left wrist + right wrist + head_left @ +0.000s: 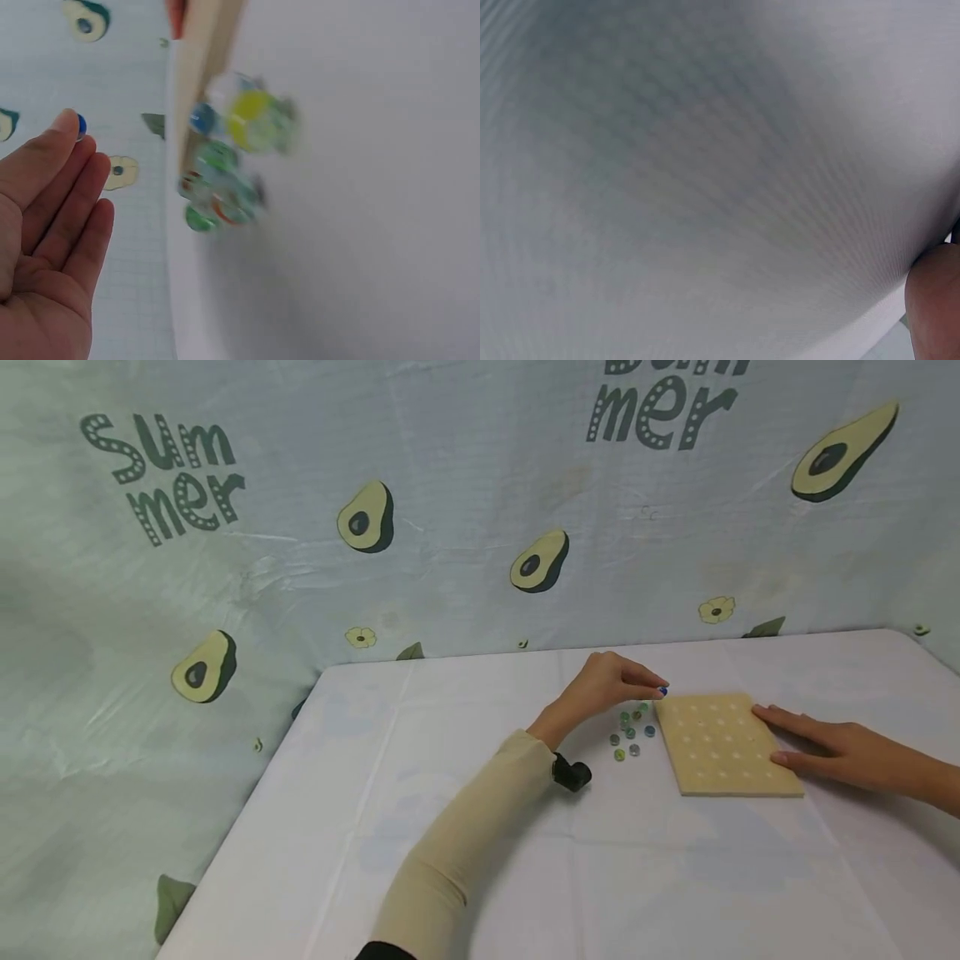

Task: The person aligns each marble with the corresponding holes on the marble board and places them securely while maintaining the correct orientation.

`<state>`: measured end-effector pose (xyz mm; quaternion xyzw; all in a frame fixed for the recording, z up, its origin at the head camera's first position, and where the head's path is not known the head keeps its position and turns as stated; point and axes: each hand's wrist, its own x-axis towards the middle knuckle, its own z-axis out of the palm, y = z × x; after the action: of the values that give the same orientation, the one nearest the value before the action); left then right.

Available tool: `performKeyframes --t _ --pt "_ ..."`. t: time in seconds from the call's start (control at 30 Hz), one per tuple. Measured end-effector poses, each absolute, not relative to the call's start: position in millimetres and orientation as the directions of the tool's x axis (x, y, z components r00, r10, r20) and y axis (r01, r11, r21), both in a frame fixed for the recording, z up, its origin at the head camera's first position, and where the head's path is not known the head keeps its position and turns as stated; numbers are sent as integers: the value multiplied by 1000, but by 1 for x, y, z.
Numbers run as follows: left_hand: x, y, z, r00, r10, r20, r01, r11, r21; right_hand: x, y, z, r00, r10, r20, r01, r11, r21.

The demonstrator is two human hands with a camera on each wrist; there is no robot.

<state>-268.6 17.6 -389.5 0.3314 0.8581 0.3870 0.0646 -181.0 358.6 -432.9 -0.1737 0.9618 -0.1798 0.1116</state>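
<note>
In the head view my left hand pinches a small blue marble between thumb and fingertips, above the far left corner of a square wooden board with rows of shallow dimples. The left wrist view also shows the blue marble at the fingertips, apart from the board's edge. My right hand touches the board's right side, fingers at the far corner and thumb lower along the edge. Several glass marbles, mostly green, lie just left of the board.
A white cloth covers the table. Behind it hangs a pale curtain printed with avocados and lettering. A black wrist camera hangs at my left cuff. Blurred pale fabric fills most of the right wrist view.
</note>
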Motion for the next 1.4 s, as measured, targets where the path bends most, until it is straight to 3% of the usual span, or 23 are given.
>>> performKeyframes --t 0.5,0.8,1.4 --pt "-271 31 -390 -792 597 132 450 425 785 -183 358 -432 -913 -374 -163 -300 886 -354" --pt "-270 54 -396 -833 552 -10 329 511 794 -186 359 -433 -913 -368 -177 -298 897 -326" --pt "-275 64 -400 -850 524 -62 340 634 695 -186 359 -433 -916 -356 -187 -280 898 -339"
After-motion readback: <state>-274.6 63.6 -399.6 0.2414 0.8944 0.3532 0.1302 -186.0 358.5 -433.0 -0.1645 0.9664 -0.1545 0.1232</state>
